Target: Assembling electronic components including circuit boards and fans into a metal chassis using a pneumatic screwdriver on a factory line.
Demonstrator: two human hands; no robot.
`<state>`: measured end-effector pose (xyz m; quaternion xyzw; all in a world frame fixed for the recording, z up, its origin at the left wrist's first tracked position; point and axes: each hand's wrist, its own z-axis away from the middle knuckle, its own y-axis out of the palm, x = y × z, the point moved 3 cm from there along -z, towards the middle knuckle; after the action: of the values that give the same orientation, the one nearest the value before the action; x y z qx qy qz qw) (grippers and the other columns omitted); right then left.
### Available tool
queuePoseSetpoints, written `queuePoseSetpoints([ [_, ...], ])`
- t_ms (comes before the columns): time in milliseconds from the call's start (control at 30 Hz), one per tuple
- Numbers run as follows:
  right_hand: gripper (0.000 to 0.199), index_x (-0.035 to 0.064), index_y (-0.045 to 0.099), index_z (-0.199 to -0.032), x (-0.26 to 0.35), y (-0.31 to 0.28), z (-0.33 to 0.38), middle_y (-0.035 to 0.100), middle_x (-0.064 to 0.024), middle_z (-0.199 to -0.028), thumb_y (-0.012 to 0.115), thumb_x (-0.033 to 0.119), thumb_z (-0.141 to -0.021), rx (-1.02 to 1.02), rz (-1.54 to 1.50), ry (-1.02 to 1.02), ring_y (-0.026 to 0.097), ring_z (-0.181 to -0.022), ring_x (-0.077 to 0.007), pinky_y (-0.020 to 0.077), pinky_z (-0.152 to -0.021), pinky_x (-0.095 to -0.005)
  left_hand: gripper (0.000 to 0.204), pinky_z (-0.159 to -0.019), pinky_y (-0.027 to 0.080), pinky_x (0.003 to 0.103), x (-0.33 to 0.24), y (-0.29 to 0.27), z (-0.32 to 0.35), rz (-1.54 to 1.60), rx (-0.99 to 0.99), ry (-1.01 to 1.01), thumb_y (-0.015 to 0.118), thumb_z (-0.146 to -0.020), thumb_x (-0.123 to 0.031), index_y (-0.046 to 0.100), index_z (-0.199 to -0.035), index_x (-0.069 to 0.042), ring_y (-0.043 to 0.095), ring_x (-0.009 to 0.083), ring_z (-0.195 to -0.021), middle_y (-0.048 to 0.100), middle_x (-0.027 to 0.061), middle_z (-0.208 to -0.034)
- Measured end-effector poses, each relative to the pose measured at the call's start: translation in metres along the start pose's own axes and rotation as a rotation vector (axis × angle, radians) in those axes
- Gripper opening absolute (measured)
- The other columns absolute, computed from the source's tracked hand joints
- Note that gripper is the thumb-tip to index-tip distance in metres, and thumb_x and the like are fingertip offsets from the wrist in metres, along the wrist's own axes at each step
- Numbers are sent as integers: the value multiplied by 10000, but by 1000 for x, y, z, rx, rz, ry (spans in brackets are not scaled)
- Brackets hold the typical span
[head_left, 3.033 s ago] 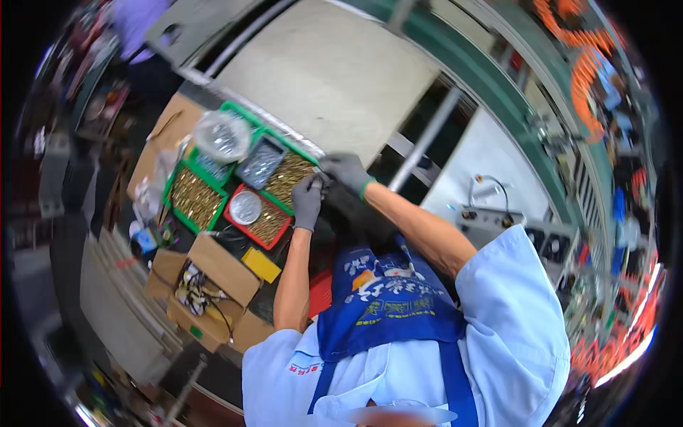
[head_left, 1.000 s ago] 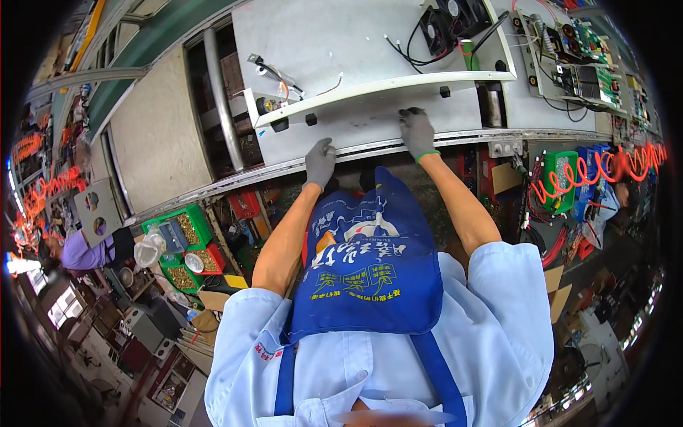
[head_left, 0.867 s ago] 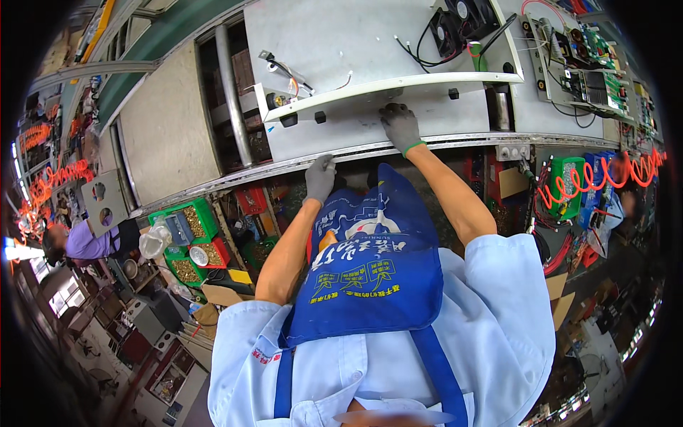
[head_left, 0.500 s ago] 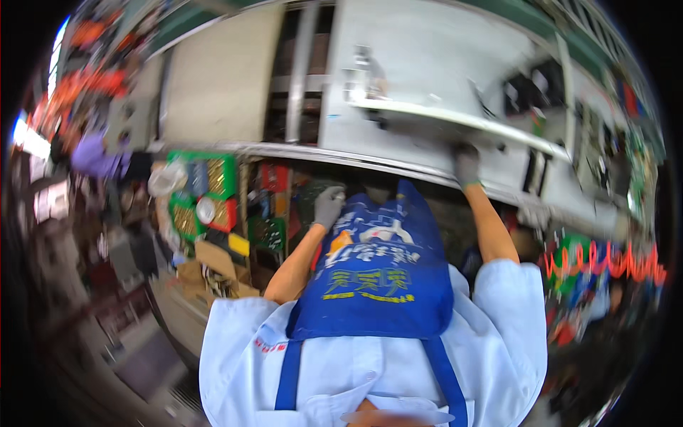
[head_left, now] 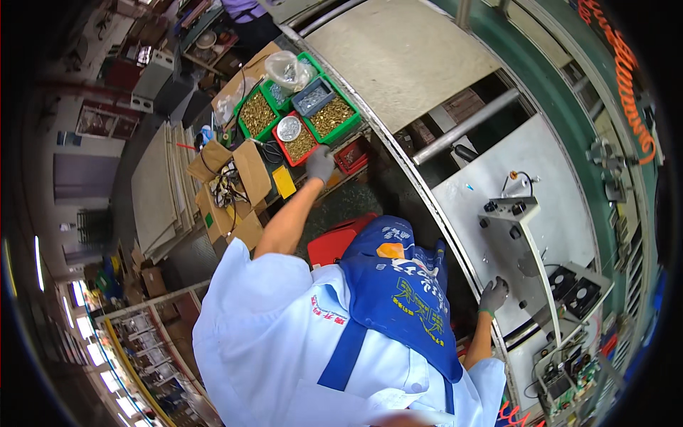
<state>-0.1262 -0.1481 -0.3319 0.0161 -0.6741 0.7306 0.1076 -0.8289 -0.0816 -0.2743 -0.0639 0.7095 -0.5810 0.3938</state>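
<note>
My left hand [head_left: 320, 164], in a grey glove, is at the near right corner of a red bin [head_left: 294, 155] of small brass-coloured screws. Its fingertips face away and I cannot tell whether they are apart. A round dish [head_left: 289, 129] of silvery small parts rests on the screws. My gloved right hand [head_left: 493, 295] is by the bench edge, beside a metal casing [head_left: 518, 249] with black feet that stands on the bench. The right fingers are curled in; whatever they hold is too small to make out.
Green bins [head_left: 257, 116] of screws and a blue-grey bin [head_left: 313, 97] stand at my left, near an open cardboard box [head_left: 238, 181]. A part with two black fans [head_left: 576, 290] and circuit boards [head_left: 562, 373] lie right of the casing. A roller [head_left: 466, 128] spans a gap between bench boards.
The view has swung left. My left hand has moved out from beside my apron to the screw bins. My right hand has drawn back from the casing toward the bench edge.
</note>
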Motion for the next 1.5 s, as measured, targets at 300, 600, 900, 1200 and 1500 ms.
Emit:
queuePoseSetpoints([
  [300, 264, 65, 641, -1063, 97, 0, 65, 604, -182, -1072, 641, 169, -821, 215, -189, 175, 594, -988, -363, 480, -857, -444, 441, -837, 497, 451, 82, -40, -75, -336, 267, 157, 662, -784, -179, 582, -1213, -117, 611, 385, -967, 621, 197, -1066],
  [600, 240, 40, 665, -1008, 137, 3, 82, 657, -169, -1004, 608, 169, -813, 343, -169, 158, 576, -1039, -359, 438, -947, -423, 263, -762, 496, 485, 99, -17, -96, -336, 285, 252, 654, -768, -171, 606, -1002, -63, 614, 404, -879, 633, 217, -918],
  [900, 299, 66, 675, -1044, 120, 0, 40, 651, -192, -1044, 590, 277, -849, 218, -211, 262, 606, -1010, -362, 476, -891, -444, 135, -687, 477, 387, 92, -7, -83, -61, 356, 278, 571, -764, -59, 614, -855, 30, 615, 316, -711, 631, 185, -754],
  [1200, 232, 96, 678, -994, 110, 13, 30, 627, -212, -1022, 587, 244, -840, 177, -345, 394, 622, -934, -388, 502, -830, -468, 192, -742, 510, 350, 100, -45, -97, -218, 78, 52, 589, -775, -100, 664, -917, 5, 673, 253, -791, 704, 149, -876],
  [1500, 222, 83, 681, -944, 46, 33, 62, 656, -194, -962, 590, 253, -834, 27, -388, 482, 625, -925, -382, 500, -830, -473, 227, -735, 506, 292, -100, 48, 27, 377, 532, 331, 649, -806, -81, 666, -1016, 2, 631, 158, -799, 686, 94, -898],
])
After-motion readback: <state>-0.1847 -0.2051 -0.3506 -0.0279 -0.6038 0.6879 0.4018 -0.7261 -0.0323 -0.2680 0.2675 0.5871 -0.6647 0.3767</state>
